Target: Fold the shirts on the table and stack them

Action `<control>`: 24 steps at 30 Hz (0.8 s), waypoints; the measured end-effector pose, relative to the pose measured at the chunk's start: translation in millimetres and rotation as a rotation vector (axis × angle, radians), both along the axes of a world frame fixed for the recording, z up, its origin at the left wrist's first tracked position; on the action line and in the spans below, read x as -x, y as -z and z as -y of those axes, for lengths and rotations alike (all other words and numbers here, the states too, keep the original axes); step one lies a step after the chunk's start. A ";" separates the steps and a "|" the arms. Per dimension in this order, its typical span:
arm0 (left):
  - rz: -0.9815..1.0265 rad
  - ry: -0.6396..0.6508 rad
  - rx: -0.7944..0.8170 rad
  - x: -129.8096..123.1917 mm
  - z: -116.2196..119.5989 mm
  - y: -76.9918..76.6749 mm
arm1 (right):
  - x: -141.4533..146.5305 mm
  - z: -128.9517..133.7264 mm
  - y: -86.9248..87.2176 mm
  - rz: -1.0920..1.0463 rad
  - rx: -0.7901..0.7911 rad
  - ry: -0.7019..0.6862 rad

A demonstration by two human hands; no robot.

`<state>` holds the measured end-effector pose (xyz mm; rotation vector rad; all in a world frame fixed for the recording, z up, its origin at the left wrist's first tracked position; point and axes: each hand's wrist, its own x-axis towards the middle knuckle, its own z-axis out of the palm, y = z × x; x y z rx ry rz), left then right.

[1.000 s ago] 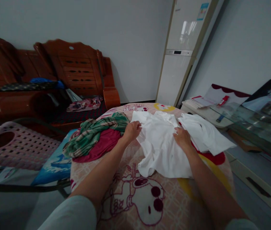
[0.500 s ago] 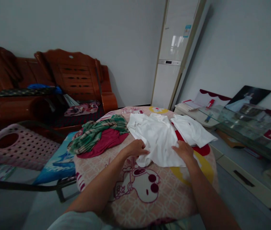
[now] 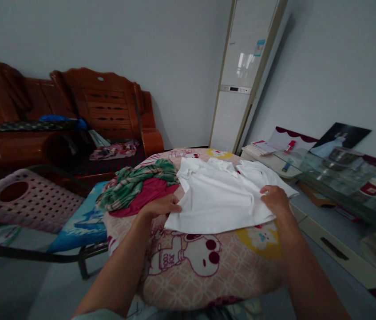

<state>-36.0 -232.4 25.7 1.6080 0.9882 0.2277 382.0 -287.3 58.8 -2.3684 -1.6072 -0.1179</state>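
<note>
Head view: white shirt point(image 3: 219, 198) lies between both hands point(image 3: 162, 206) point(image 3: 276, 200).

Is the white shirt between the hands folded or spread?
Spread: the white shirt lies wide on patterned cloth, left hand and right hand at opposite sides.

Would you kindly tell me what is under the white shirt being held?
The white shirt lies on the patterned cloth, which shows along its near edge, and seems to overlap another white garment. Anything else underneath is hidden.
</note>
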 end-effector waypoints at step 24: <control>-0.186 -0.249 -0.137 -38.3 -50.7 18.0 | 180.0 24.5 21.0 -0.271 0.447 -1.215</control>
